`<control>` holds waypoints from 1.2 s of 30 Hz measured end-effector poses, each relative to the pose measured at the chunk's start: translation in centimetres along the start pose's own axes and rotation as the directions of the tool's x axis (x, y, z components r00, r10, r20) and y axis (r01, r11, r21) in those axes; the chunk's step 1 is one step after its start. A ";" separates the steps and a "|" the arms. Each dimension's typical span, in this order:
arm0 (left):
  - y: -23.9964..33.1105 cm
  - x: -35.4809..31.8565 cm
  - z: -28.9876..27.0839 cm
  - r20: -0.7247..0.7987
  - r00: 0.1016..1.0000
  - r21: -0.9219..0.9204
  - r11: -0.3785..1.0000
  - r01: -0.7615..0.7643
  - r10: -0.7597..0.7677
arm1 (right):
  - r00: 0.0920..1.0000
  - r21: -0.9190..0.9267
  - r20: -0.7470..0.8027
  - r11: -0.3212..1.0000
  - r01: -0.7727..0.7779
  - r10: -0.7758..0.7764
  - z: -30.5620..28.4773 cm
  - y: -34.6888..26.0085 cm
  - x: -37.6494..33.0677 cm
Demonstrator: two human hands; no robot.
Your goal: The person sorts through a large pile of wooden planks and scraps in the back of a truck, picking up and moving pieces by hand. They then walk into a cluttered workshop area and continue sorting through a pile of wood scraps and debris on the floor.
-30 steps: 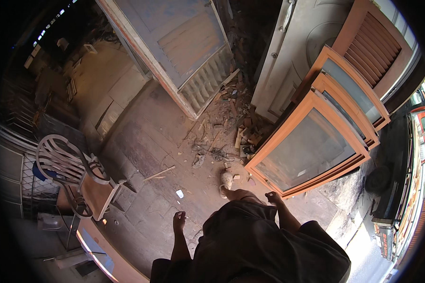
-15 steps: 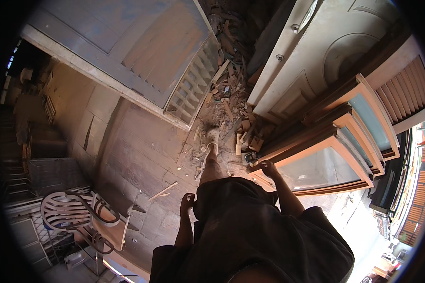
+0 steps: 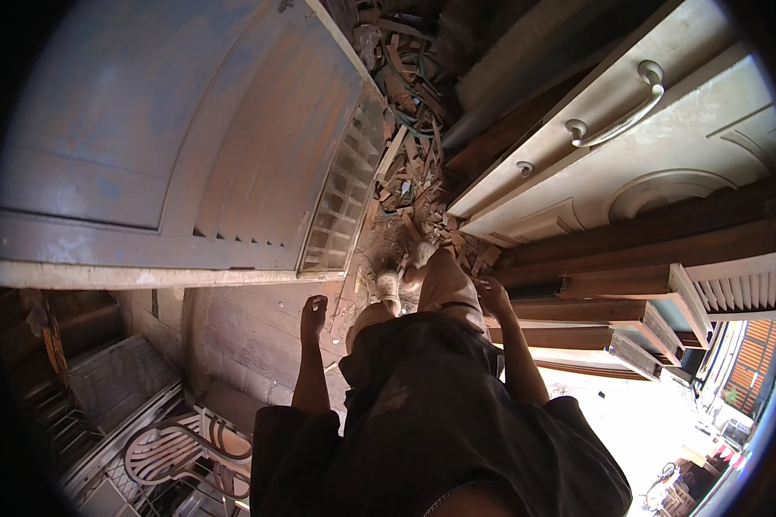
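Observation:
My left hand (image 3: 314, 316) hangs beside my hip with its fingers loosely curled in and nothing visible in them. The nearest thing to it is the lower edge of a large bluish-grey panelled door (image 3: 103, 207). On the other side, my right hand (image 3: 493, 298) is low beside my knee, its fingers also curled and apparently without anything in them. Close to it stand the ends of several wooden window frames (image 3: 569, 336), and I cannot tell whether it touches them. Both my feet, in light clogs (image 3: 389, 284), are on the dusty floor.
Wood scraps (image 3: 414, 164) and a coiled hose (image 3: 422, 73) litter the narrow gap ahead. A cream door (image 3: 578, 172) with a curved handle leans at the right, beside a louvred shutter (image 3: 740, 297). At lower left there is a wooden chair (image 3: 168, 455).
I have stepped forward and turned a little: the grey door now looms larger at left, the cream door's handle shows fully, and the chair has dropped lower. Both hands stay free at my sides.

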State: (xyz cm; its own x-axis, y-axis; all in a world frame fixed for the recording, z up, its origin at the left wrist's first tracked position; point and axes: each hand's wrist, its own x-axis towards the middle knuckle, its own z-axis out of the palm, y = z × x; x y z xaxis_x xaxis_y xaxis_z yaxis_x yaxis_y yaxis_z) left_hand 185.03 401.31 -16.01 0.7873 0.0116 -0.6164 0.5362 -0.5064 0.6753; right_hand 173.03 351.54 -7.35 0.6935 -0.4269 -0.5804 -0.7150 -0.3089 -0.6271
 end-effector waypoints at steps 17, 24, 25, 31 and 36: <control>31.5 18.2 12.6 0.237 0.964 0.047 0.990 -0.137 0.122 | 0.993 -0.043 0.089 0.995 0.087 -0.083 -4.9 -18.4 33.3; 49.9 22.7 3.7 -0.434 0.872 -0.062 0.958 -0.281 0.227 | 0.963 0.029 0.228 0.990 0.138 -0.141 -4.0 -22.1 40.0; 52.3 23.7 1.6 -0.570 0.754 0.023 0.923 -0.383 0.327 | 0.955 0.044 0.254 0.989 0.144 -0.151 -3.9 -22.6 40.6; 69.3 29.6 -10.9 -0.845 -0.056 0.453 0.656 -0.604 0.532 | 0.976 -0.065 0.143 0.982 0.176 -0.166 -10.7 -33.9 44.3; 77.7 37.7 -17.4 -0.589 -0.455 0.806 0.441 -0.395 0.668 | 0.992 -0.056 -0.013 0.990 0.128 -0.129 -15.0 -36.6 50.8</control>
State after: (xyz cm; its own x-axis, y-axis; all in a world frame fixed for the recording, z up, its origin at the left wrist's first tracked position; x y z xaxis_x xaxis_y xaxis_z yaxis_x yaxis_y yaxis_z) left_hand 261.69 377.45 20.22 0.1787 0.1640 0.9702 -0.3193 -0.9230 0.2148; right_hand 233.15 328.43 -6.11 0.7786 -0.3945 -0.4880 -0.6242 -0.4077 -0.6664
